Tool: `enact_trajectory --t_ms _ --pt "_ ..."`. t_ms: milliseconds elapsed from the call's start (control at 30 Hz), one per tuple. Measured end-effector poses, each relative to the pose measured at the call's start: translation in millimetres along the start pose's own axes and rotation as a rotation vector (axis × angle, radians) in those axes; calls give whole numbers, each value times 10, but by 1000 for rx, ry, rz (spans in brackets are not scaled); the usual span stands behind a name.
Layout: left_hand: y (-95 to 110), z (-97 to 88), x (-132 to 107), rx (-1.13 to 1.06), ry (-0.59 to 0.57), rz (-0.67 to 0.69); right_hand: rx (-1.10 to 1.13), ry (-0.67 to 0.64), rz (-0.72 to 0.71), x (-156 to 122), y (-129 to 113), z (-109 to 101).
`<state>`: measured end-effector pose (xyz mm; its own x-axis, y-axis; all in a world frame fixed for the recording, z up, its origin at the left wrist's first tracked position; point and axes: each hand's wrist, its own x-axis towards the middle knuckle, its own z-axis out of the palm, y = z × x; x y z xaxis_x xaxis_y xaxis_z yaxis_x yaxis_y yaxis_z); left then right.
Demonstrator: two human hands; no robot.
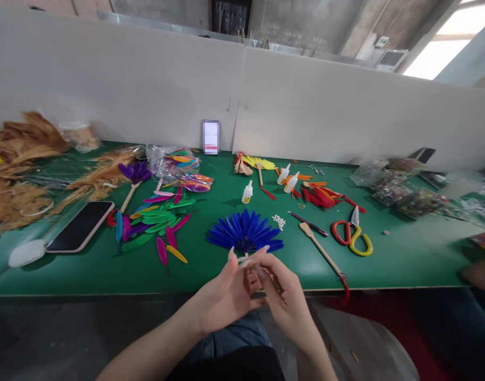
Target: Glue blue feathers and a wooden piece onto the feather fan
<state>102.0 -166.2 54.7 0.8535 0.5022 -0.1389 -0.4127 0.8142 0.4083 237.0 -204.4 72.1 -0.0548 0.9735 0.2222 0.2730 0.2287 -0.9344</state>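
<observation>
My left hand and my right hand meet just below the table's front edge, fingers pinched together on a small pale object I cannot make out. Right behind them a blue feather fan lies flat on the green table, its handle pointing toward my hands. A wooden stick with a red tip lies to the right of the fan. A little pile of white beads sits beside the fan.
Loose coloured feathers and a phone lie to the left. Tan feathers heap at far left. Glue bottles, red-and-yellow scissors and red feathers lie to the right. White partition boards back the table.
</observation>
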Motion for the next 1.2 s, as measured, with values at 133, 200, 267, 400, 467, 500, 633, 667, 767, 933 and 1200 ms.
enact_trajectory --t_ms 133,200,267,400,467,500,633,667,767,933,1200 --pt "57 -60 -26 50 26 -37 316 -14 140 -110 -2 -229" --pt "94 -102 -54 104 43 -32 462 16 156 -244 86 -411" --pt "147 -149 -115 254 105 25 511 101 191 -445 237 -611" --pt "332 -271 -353 922 427 202 133 -38 457 -933 621 -899" --pt "455 -346 -486 1206 518 233 -184 37 496 -1131 811 -949" --pt "516 -384 -541 1295 535 227 -335 76 530 -1205 894 -960" --pt "711 -503 -627 1569 583 216 -571 119 598 -1339 1061 -989" --pt "747 -522 -616 1631 599 234 -537 79 558 -1341 1050 -999" --pt "851 -567 -530 1735 640 251 -452 -33 437 -1294 934 -1027" --pt "1067 -619 -251 1849 666 285 -433 74 464 -1091 737 -1000" --pt "905 -676 113 2052 321 490 -432 49 245 -725 606 -772"
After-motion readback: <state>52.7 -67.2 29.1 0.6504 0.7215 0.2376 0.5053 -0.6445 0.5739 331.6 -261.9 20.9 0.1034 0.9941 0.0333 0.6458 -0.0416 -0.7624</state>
